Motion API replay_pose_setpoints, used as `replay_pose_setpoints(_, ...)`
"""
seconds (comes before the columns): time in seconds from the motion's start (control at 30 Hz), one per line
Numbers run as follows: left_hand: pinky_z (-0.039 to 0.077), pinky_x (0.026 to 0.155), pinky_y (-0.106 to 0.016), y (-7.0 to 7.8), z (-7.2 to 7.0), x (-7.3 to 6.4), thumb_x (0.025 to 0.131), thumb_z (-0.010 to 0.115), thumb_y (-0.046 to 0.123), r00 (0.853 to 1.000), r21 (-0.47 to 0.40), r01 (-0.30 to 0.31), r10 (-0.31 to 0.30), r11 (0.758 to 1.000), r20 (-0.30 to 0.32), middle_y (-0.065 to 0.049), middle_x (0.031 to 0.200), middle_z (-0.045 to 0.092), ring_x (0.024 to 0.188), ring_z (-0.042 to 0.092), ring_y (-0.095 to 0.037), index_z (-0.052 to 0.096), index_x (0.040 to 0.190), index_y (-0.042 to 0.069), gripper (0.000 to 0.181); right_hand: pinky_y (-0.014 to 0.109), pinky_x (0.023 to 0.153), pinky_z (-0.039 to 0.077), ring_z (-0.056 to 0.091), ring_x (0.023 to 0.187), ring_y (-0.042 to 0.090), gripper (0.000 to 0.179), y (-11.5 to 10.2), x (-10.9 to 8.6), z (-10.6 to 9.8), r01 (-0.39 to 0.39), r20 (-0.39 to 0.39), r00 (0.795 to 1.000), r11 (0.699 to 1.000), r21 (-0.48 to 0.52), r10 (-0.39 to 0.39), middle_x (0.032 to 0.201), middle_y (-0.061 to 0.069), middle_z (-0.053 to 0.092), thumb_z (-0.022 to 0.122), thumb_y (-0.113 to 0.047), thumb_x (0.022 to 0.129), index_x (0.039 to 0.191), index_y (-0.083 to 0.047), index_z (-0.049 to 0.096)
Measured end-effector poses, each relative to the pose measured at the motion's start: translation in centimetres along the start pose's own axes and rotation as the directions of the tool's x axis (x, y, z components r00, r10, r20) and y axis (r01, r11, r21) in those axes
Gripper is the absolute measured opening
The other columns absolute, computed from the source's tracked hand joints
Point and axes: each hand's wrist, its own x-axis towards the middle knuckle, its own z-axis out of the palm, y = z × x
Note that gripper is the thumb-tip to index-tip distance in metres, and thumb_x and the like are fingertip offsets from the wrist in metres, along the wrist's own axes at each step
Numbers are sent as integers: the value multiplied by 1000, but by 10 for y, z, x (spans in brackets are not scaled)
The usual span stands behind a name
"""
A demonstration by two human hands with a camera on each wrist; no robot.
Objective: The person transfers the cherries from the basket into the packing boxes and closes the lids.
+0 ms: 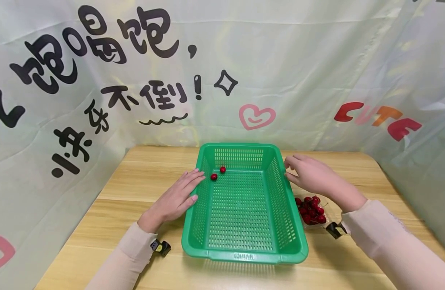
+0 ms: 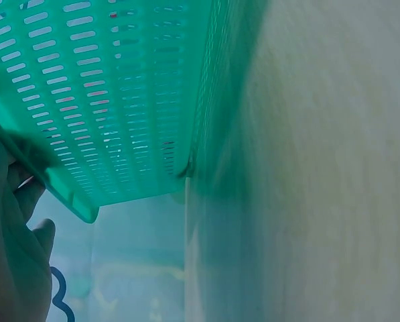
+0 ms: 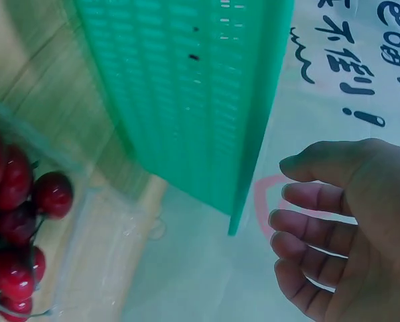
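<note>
A green plastic basket [image 1: 244,256] with slotted walls sits in the middle of the table. Two red cherries, one cherry [image 1: 222,169] slightly behind the other cherry [image 1: 214,177], lie near its far left corner inside. My left hand [image 1: 173,199] rests its extended fingers on the basket's left rim. Beyond the right rim, my right hand [image 1: 313,173] hovers with loosely bent fingers and nothing in them; the right wrist view shows a gap between this hand [image 3: 340,228] and the basket wall [image 3: 186,87]. Below it stands a clear container of cherries [image 1: 311,211], partly hidden by the basket.
The wooden table [image 1: 139,173] carries the basket and the container. Behind it and at both sides hangs a pale printed cloth [image 1: 294,68]. Each wrist wears a small black device, such as the left wrist device [image 1: 160,247].
</note>
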Motion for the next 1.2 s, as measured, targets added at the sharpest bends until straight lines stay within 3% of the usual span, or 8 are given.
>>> replay_pose_setpoints(0.23,14,118,-50,0,0,0,103,38,28,1000,0,-6,6,1000,-7,-15,154,34,146,20,-30,36,149,0,54,37,63,50,54,72,19,17,-14,15,-2,67,-22,997,996,-57,-69,88,5,59,71,-16,89,100,-6,61)
replay_pose_setpoints(0.5,13,119,-48,1,-1,0,104,35,30,1000,-4,-3,3,1000,-3,-15,154,33,146,19,-30,35,149,0,55,39,66,53,57,73,20,17,-28,30,-6,121,-59,990,991,-58,-125,88,5,59,71,-14,88,100,-5,61)
replay_pose_setpoints(0.87,13,119,-50,-1,1,0,104,33,32,1000,-2,-8,8,1000,-5,-17,153,34,146,19,-30,35,149,-1,55,41,76,54,61,83,23,19,-54,60,-17,148,-37,988,989,-17,-148,99,7,62,68,-18,92,106,-6,63)
replay_pose_setpoints(1.2,13,118,-51,-2,1,0,103,35,30,1000,-6,-11,11,1000,-11,-17,153,34,146,19,-30,36,148,-2,55,38,76,54,58,85,22,19,-71,85,-2,161,-26,987,987,3,-160,96,4,61,68,-20,92,106,-8,63)
